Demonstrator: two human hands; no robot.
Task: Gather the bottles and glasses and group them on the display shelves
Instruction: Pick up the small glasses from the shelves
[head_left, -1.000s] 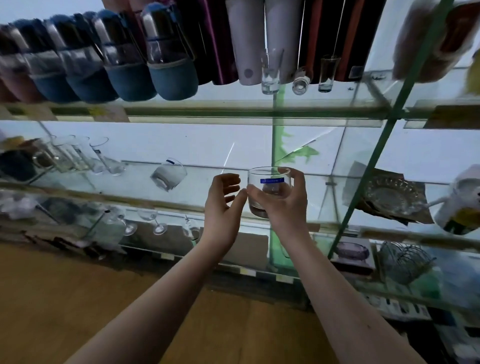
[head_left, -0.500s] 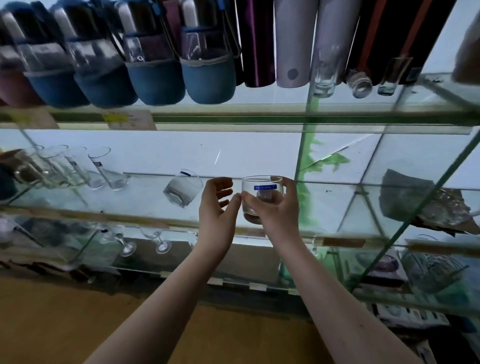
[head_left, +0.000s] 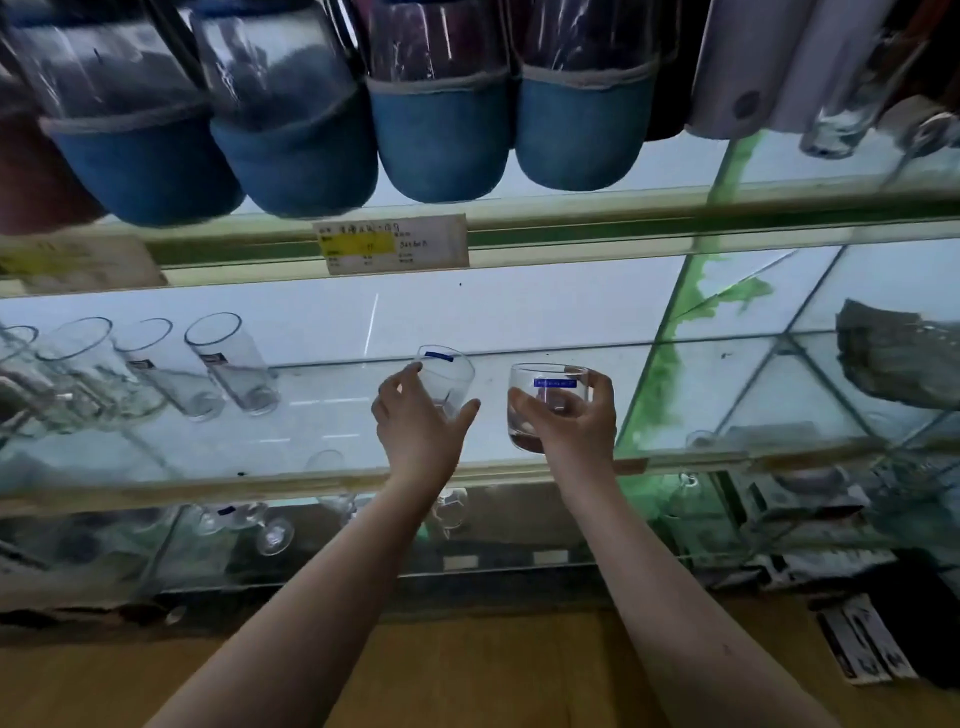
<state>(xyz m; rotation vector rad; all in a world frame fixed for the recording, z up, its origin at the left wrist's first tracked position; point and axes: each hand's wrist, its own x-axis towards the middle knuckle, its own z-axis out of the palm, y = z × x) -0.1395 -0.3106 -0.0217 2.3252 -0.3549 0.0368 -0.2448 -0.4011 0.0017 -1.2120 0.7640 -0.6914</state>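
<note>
My right hand (head_left: 569, 426) grips a short clear tumbler with a blue label (head_left: 545, 387), held just above the front of the middle glass shelf (head_left: 322, 457). My left hand (head_left: 415, 421) wraps around a second blue-labelled tumbler (head_left: 448, 373) that stands on that shelf, a little to the left. Several tall clear glasses (head_left: 228, 364) stand in a row at the shelf's left end. Bottles in blue sleeves (head_left: 441, 130) line the upper shelf.
A price tag (head_left: 389, 243) hangs on the upper shelf's front edge. Stemmed glasses (head_left: 270, 530) sit on the lower shelf. A dark patterned dish (head_left: 898, 353) lies on the shelf section to the right. Small shot glasses (head_left: 836, 119) stand at upper right. Wooden floor lies below.
The view has swung right and closer to the shelves. My left hand left the held tumbler and reached left onto the second tumbler on the shelf. My right hand still holds its glass.
</note>
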